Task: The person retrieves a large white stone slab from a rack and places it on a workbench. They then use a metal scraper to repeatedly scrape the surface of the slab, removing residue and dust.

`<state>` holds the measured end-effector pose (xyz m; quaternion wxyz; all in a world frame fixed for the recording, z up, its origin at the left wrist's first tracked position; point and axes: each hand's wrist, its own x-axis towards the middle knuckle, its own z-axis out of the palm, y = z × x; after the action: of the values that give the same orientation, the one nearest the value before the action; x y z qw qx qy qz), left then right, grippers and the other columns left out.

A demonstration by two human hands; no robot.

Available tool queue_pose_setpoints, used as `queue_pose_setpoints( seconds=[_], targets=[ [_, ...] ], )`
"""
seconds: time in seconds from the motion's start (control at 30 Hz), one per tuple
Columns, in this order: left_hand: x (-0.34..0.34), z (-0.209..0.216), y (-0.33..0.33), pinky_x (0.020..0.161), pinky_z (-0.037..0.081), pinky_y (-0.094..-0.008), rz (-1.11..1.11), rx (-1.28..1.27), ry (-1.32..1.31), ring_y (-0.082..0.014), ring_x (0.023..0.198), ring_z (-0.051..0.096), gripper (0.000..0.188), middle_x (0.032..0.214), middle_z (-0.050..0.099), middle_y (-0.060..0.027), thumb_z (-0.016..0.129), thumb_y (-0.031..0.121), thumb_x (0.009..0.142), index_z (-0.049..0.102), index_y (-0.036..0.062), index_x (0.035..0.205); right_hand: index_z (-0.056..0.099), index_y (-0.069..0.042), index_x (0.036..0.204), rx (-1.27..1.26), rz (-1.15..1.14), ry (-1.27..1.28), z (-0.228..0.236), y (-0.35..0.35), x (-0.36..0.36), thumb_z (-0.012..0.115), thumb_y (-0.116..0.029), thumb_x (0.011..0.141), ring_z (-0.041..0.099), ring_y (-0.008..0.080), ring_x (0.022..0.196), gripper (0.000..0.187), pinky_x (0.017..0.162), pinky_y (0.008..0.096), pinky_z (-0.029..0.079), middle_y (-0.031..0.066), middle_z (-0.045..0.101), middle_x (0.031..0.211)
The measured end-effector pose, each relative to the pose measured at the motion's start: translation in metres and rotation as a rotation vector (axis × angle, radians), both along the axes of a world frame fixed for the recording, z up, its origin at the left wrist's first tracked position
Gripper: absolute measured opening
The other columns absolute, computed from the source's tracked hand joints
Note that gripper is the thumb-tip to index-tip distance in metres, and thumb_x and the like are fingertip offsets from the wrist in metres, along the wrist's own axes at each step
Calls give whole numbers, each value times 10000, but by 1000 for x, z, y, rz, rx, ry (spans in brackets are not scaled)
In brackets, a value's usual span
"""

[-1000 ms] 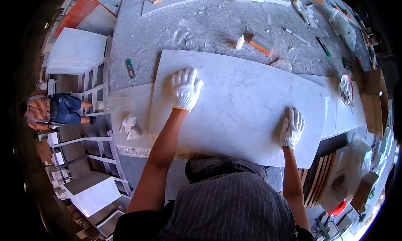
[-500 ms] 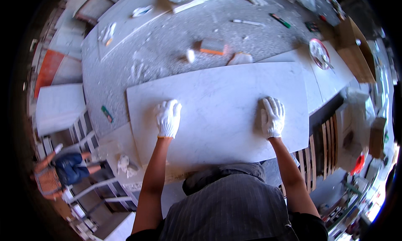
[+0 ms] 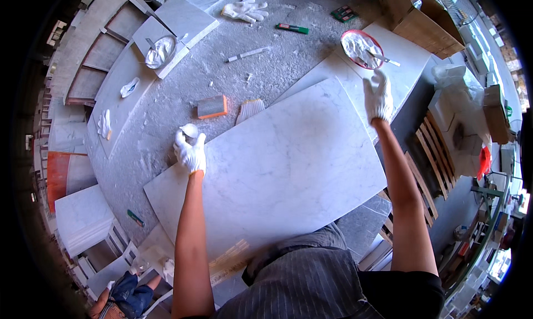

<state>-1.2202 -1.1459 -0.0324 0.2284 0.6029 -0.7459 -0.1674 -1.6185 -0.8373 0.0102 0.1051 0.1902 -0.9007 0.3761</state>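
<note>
Beyond the laid marble slab (image 3: 288, 158), a bottle (image 3: 189, 130) is met by the left hand (image 3: 192, 153), grip unclear; the bowl (image 3: 343, 46) is not yet held, right hand (image 3: 379, 101) loosely spread.

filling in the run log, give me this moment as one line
left grip: gloved, at small white bottle, hold unclear | right grip: gloved, open, near red-rimmed bowl | white slab: lying on worktable
</note>
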Motion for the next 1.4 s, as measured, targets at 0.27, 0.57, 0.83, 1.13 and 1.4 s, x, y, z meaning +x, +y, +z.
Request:
queue_pose_setpoints(
  seconds=[0.27,0.57,0.83,1.13,1.4],
  targets=[
    [-8,-26,-26,900,446,-394,50,154,170,-279,1034,584,435,1092,620,-140,718,289,798,600,24,1122,554,-152,1229,241,164,0,-18,-14,-73,603,-376,872,571,369,1123,425,904,442,476,167,591,1239],
    [-20,-14,7,935,423,-372,25,94,657,-215,1021,560,325,1073,599,-105,670,254,870,566,13,1062,632,-165,1154,450,126,-75,-16,-20,-89,512,-383,914,609,391,1015,346,856,457,486,164,642,1122],
    [-17,13,103,910,464,-351,29,159,896,-195,1030,554,263,1105,589,-109,612,148,925,497,-9,1102,681,-177,1067,397,37,31,-10,-11,-93,538,-337,897,640,378,919,274,792,454,505,155,672,1005],
    [38,-3,174,876,500,-332,109,155,723,-196,1004,571,290,1097,576,-112,615,162,928,508,-11,1134,699,-200,1025,67,-90,-140,-39,4,-99,577,-370,862,634,382,889,265,751,430,510,140,672,949],
    [30,9,192,873,499,-318,134,174,654,-185,979,570,268,1087,568,-114,608,165,932,511,-18,1102,713,-177,1011,-34,-109,-291,-52,-13,-98,588,-353,842,656,354,883,274,752,407,512,152,679,937]
  ],
)
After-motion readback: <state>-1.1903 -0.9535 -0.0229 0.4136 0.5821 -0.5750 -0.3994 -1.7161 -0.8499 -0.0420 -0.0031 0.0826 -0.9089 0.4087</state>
